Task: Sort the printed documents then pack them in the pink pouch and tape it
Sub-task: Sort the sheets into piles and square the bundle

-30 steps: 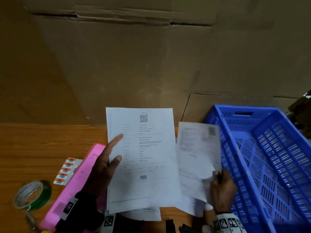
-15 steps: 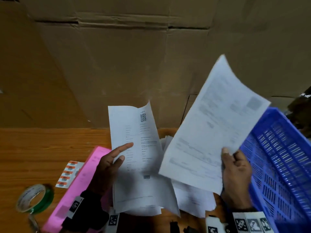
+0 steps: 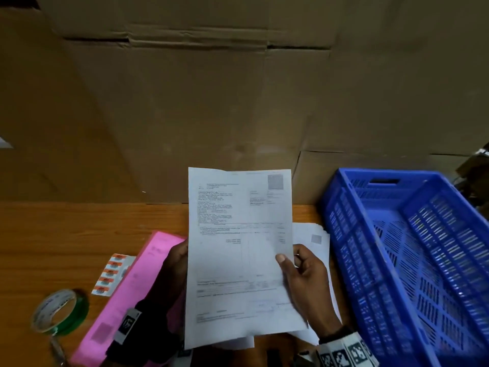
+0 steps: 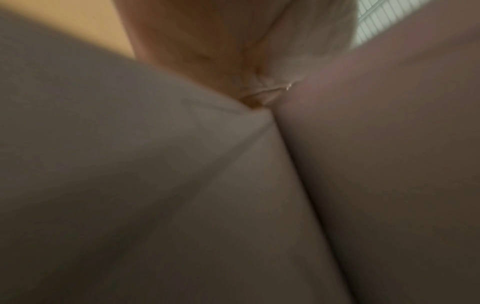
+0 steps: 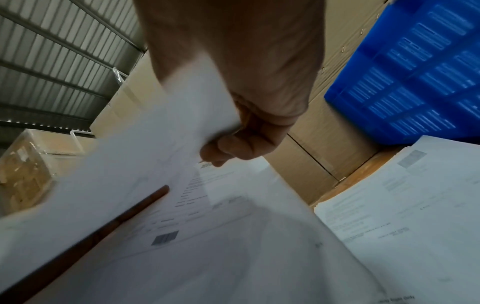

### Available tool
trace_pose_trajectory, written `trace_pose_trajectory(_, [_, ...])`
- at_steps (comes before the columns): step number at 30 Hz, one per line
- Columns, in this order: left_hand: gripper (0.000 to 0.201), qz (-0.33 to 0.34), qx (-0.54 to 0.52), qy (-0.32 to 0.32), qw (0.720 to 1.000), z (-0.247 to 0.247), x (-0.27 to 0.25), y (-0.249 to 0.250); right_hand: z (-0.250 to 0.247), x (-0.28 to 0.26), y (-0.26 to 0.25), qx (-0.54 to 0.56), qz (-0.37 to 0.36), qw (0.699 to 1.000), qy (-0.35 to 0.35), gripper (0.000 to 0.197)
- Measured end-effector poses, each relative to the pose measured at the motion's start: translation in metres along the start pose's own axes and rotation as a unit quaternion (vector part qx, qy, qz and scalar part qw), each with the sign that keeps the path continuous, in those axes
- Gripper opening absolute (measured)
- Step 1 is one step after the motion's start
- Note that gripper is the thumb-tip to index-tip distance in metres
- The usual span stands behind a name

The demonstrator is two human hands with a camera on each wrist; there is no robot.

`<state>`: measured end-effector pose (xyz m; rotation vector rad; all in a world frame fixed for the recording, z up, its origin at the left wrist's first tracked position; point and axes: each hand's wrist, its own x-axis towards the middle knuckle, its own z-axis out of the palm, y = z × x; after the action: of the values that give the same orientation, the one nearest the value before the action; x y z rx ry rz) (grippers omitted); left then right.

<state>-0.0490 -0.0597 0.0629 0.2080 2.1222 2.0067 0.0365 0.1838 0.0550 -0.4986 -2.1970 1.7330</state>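
Observation:
A printed sheet stands upright in front of me, over the table edge. My right hand pinches its right edge, thumb on the front; the right wrist view shows that hand curled on the sheet. My left hand grips the left side from behind, its fingers hidden by paper. Another sheet with a barcode lies just behind the front one. More printed sheets lie on the table under my right hand. The pink pouch lies flat at the left. The left wrist view is only blurred paper.
A green tape roll sits at the front left, with a strip of orange labels beside the pouch. A blue slatted crate fills the right side. Cardboard boxes wall off the back of the wooden table.
My right hand swung its sheet up and leftward, then brought it down onto the front of the sheets in my left hand, covering the QR-code page.

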Motion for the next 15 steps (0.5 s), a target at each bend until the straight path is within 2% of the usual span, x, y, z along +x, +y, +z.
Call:
trace_pose_trajectory(1, [0.028, 0.001, -0.002, 0.001, 1.0, -0.002, -0.002, -0.003, 0.001, 0.0, 0.001, 0.002, 0.005, 1.0, -0.007, 0.013])
trace_pose_trajectory(3, [0.064, -0.027, -0.042, 0.01, 0.999, -0.007, -0.005, -0.012, 0.002, 0.001, 0.003, 0.002, 0.012, 1.0, -0.019, 0.012])
trace_pose_trajectory(4, [0.07, -0.013, -0.047, 0.0, 0.999, -0.01, -0.005, -0.017, 0.002, 0.002, 0.005, -0.001, 0.012, 1.0, -0.021, 0.011])
trace_pose_trajectory(6, [0.059, 0.006, -0.024, -0.037, 0.999, -0.009, -0.003, -0.012, 0.001, 0.003, 0.008, -0.009, 0.007, 1.0, -0.019, 0.01])
trace_pose_trajectory(9, [0.033, 0.033, 0.055, -0.037, 0.997, -0.004, 0.0, -0.002, -0.001, 0.005, 0.018, -0.013, 0.016, 1.0, -0.014, 0.005])
trace_pose_trajectory(12, [0.031, 0.035, 0.06, -0.015, 0.997, -0.003, -0.001, 0.001, -0.007, 0.007, 0.027, -0.007, 0.028, 0.999, 0.019, 0.016])
trace_pose_trajectory(15, [0.03, 0.044, 0.06, 0.001, 0.997, -0.005, 0.0, 0.001, -0.024, 0.011, 0.053, -0.135, 0.058, 0.988, 0.051, 0.011])
